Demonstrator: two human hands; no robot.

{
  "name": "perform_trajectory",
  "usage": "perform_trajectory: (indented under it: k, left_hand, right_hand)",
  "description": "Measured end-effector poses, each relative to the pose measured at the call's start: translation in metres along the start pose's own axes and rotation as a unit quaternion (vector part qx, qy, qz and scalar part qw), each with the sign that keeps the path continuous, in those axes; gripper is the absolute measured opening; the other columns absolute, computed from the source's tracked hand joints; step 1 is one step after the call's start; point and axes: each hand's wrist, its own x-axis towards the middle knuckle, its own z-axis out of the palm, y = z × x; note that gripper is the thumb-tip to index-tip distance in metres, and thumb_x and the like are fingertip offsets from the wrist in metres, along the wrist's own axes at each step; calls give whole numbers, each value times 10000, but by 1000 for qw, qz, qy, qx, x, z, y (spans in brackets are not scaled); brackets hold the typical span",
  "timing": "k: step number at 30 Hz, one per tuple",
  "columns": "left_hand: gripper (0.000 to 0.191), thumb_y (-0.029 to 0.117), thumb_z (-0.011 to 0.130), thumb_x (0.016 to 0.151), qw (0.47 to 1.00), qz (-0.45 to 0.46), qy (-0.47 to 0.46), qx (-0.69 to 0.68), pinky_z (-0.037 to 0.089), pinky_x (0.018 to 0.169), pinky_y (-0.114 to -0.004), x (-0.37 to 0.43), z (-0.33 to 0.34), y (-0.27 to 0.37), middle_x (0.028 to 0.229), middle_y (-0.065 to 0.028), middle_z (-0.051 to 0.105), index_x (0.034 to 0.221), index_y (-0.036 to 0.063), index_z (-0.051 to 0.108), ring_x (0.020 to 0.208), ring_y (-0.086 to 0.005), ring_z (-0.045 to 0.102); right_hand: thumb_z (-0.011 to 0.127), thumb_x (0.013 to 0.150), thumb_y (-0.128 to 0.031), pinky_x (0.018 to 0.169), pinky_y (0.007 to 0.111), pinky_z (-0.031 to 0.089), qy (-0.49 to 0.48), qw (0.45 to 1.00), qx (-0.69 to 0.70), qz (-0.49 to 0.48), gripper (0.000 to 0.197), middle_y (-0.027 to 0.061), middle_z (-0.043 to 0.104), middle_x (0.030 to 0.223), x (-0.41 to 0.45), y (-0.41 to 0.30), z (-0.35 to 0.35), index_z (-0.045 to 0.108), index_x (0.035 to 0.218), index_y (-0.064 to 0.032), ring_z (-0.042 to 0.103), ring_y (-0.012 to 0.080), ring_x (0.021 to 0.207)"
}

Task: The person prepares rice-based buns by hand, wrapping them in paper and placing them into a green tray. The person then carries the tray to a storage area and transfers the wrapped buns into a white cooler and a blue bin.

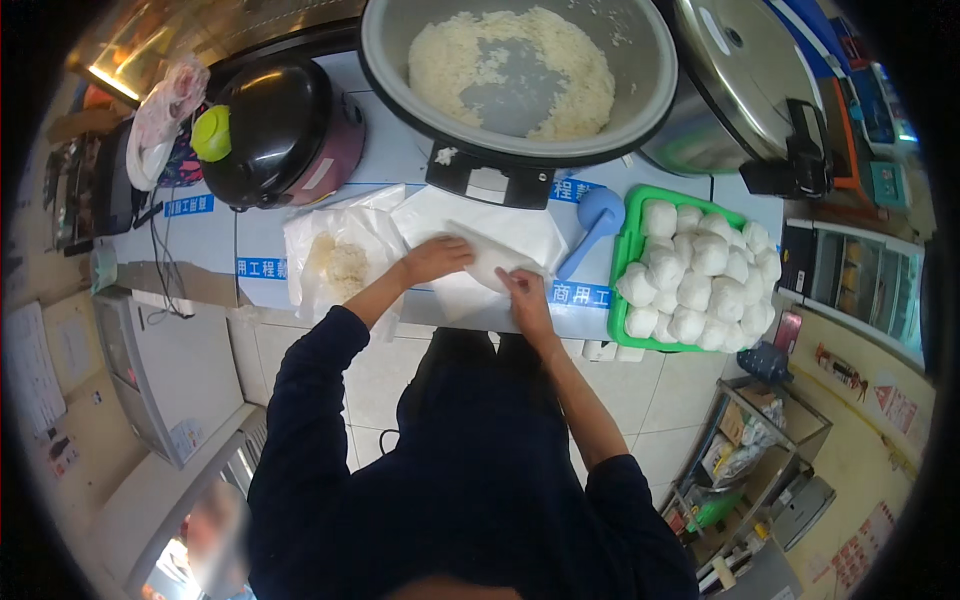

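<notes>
My right hand (530, 300) pinches the near edge of a thin white wrapping sheet (491, 259), which curls up from a stack of white sheets (442, 214). Across the left part of that sheet lies my left hand (439, 259), palm down; its fingertips' grip is not clear. Left of it, a mound of cooked rice (345, 268) sits on a clear plastic sheet (304, 229). A blue plastic scoop (596, 217) rests right of the stack. Beyond it, a green tray (619, 300) holds several round white-wrapped bundles (694, 289).
A large rice cooker pot (375, 64) with cooked rice (581, 97) stands open behind the sheets. Its metal lid (750, 67) leans up at the right. A smaller dark-lidded cooker (274, 120) occupies the back left. The counter's near edge (480, 322) runs in front of me.
</notes>
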Motion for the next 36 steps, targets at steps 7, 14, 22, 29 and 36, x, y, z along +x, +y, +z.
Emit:
perform_trajectory:
  k: [7, 14, 22, 29, 36]
  left_hand:
    - [264, 127, 674, 785, 896, -284, -11, -341, 504, 903, -357, 24, -11, 9, 1150, -78, 610, 1045, 85, 656, 1115, -253, 571]
    - [231, 77, 652, 778, 964, -170, 116, -169, 521, 853, -370, 20, -16, 17, 1050, -88, 610, 1008, 82, 668, 1017, -272, 600]
    - [135, 83, 585, 847, 980, -132, 102, -107, 550, 780, -390, 23, 0, 19, 947, -87, 638, 910, 19, 685, 923, -265, 639]
    - [488, 42, 739, 632, 969, -112, -39, -215, 456, 887, -413, 69, -37, -33, 983, -99, 604, 1107, 99, 640, 976, -298, 570]
    - [503, -84, 495, 737, 893, -112, -104, -424, 400, 983, -335, 46, -14, 33, 1117, -169, 499, 1219, 32, 411, 1145, -271, 516]
  right_hand:
    - [736, 708, 33, 833, 394, 501, -21, 951, 176, 253, 394, 149, 556, 1070, 25, 21, -17, 650, 1083, -54, 592, 312, 948]
    - [711, 775, -79, 763, 418, 511, 126, 963, 78, 225, 172, 126, 662, 959, 8, -2, 6, 659, 938, -58, 631, 314, 909]
    - [619, 805, -117, 842, 435, 516, 22, 971, 5, 237, 166, 120, 676, 1025, 11, 7, 6, 686, 955, -105, 636, 317, 970]
    - [801, 625, -194, 746, 408, 543, -58, 949, -30, 308, 314, 77, 697, 921, 68, 39, 15, 670, 908, -161, 681, 295, 879]
    - [674, 814, -150, 713, 413, 526, 89, 966, 32, 241, 191, 109, 656, 950, -7, 4, 1, 632, 1000, -143, 668, 313, 824]
